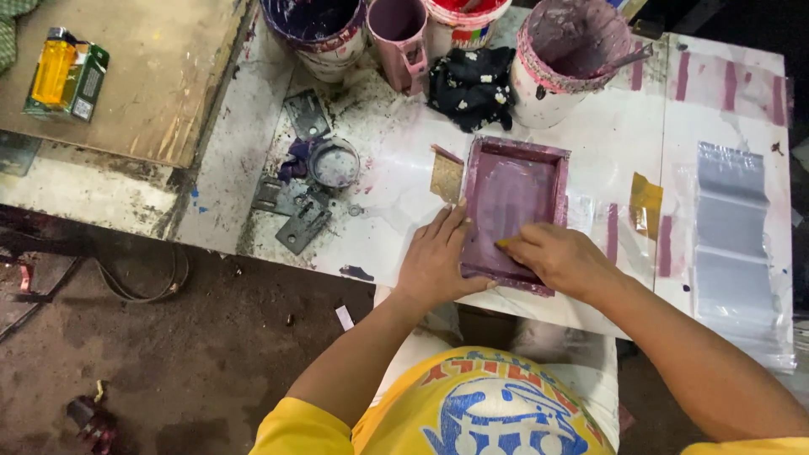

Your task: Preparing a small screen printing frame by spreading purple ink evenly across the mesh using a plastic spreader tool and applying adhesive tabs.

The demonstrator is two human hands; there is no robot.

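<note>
A small purple-stained printing frame lies flat on the white, ink-smeared table. My left hand presses flat on the frame's left edge, fingers together. My right hand is closed on a small yellowish scraper held against the mesh at the frame's near end. A tan piece of card lies just left of the frame.
Several paint buckets and a pink jug stand at the table's back, with a black cloth between them. Clear plastic bags are stacked at the right. Metal brackets and a small lid lie left. A wooden board carries a lighter.
</note>
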